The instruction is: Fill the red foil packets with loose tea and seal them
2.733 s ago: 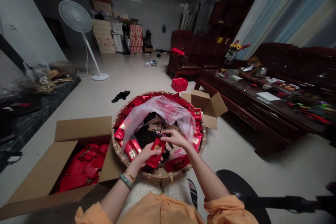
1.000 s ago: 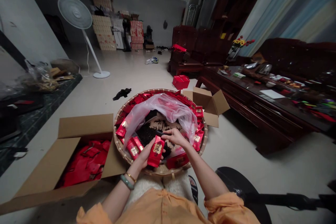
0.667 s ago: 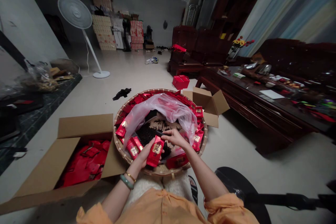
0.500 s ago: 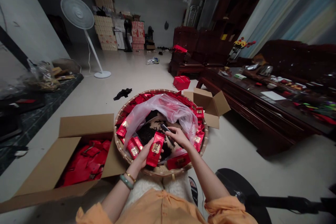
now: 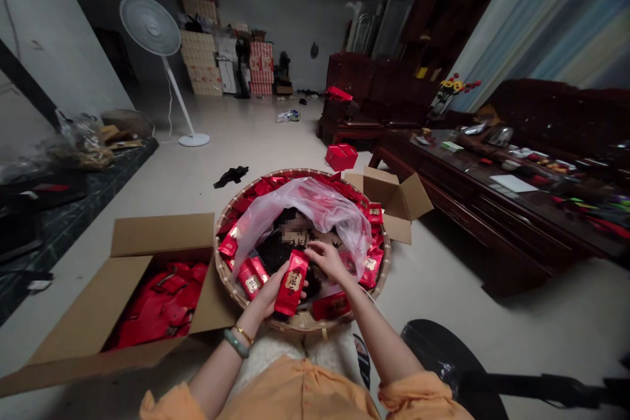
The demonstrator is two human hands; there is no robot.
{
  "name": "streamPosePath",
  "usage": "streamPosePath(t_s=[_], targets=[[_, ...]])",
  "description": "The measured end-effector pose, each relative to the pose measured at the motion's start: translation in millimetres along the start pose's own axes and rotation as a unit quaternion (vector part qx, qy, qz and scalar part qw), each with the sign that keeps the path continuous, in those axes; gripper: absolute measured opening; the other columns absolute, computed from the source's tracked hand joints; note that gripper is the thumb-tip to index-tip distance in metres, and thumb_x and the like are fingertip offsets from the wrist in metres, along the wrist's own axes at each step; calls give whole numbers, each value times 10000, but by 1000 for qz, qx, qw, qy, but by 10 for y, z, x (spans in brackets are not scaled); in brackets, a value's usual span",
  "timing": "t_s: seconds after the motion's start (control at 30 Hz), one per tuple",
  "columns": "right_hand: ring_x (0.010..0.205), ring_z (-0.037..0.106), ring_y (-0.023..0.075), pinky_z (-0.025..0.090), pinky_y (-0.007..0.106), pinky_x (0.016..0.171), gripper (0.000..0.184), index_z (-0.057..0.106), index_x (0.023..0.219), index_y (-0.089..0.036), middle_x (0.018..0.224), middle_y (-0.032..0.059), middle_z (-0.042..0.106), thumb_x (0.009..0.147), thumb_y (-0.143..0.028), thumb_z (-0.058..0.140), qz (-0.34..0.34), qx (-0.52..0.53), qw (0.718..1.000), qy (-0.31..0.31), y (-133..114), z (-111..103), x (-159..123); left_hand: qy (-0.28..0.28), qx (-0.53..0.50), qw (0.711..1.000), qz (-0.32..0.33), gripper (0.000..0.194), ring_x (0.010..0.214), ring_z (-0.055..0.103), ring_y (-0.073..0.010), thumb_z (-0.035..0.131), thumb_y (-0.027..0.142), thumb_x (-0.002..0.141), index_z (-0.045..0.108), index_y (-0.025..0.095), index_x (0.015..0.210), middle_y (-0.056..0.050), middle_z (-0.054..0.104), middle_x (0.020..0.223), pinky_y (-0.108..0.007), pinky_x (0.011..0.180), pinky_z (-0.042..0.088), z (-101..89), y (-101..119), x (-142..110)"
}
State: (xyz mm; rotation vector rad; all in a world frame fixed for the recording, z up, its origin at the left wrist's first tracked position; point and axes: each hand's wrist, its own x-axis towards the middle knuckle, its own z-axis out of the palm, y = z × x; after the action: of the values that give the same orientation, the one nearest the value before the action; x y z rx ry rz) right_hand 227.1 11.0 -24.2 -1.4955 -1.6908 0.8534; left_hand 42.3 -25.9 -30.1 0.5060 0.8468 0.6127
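My left hand (image 5: 270,290) is closed around a red foil packet (image 5: 291,282) with a gold label and dark lettering, held tilted over the near side of a round woven bamboo basket (image 5: 386,262). My right hand (image 5: 327,261) hovers at the packet's top edge, fingers bent and apart; no tool shows in it. Beneath the hands, an open clear plastic bag (image 5: 315,200) holds dark, leaf-like loose bits (image 5: 270,251). Several red packets (image 5: 251,281) lie around the bag inside the basket. Part of the bag's contents is blurred by a pixelated patch.
At left, an open cardboard box (image 5: 130,236) holds many red packets. A smaller open carton (image 5: 394,200) sits behind the basket, near a red box (image 5: 341,156). A dark wooden table (image 5: 457,190) runs along the right; a white fan (image 5: 152,26) stands back left.
The thin dark stick-like tool seen earlier in my right hand no longer shows there. My right hand had swung it away from the packet; its fingers are now back at the packet's top.
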Motion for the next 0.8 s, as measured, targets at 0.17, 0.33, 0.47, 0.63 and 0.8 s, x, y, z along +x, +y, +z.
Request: streamPosePath(t_s=[0.17, 0.33, 0.47, 0.63, 0.8], targets=[[564, 534, 123, 388, 222, 542, 242, 677, 673, -138, 611, 21, 636, 726, -364, 608, 24, 79, 996, -36, -168, 135, -20, 33, 41, 988, 145, 404, 669, 648, -159, 654, 436, 732, 612, 139, 1003, -72, 694, 834, -241, 606, 498, 16, 53, 62], [527, 493, 102, 363, 211, 509, 261, 656, 619, -144, 571, 6, 608, 664, -401, 657, 28, 98, 994, -38, -185, 157, -63, 108, 161, 948, 251, 237, 687, 591, -155, 724, 318, 645, 685, 128, 782, -39, 679, 747, -217, 620, 440, 67, 200, 87], [444, 444, 80, 329, 200, 431, 309, 653, 643, -135, 497, -16, 557, 631, -443, 674, 79, 150, 983, -69, -197, 109, -88, 143, 161, 933, 288, 219, 606, 537, -133, 711, 339, 644, 683, 124, 674, -16, 641, 648, -210, 567, 397, 104, 203, 107], [395, 463, 76, 357, 194, 391, 356, 618, 679, -138, 482, -25, 567, 615, -483, 678, 112, 208, 965, -113, -216, 95, -144, 123, 124, 952, 253, 297, 475, 465, -90, 702, 409, 649, 649, 117, 654, 10, 587, 549, -198, 474, 345, 90, 136, 124], [421, 548, 119, 449, 230, 425, 411, 535, 681, -165, 475, -22, 578, 571, -523, 703, 133, 270, 952, -56, -180, 67, -103, 113, 104, 960, 235, 378, 667, 600, -160, 617, 482, 722, 670, 122, 826, -81, 686, 803, -228, 566, 442, 19, 191, 100]])
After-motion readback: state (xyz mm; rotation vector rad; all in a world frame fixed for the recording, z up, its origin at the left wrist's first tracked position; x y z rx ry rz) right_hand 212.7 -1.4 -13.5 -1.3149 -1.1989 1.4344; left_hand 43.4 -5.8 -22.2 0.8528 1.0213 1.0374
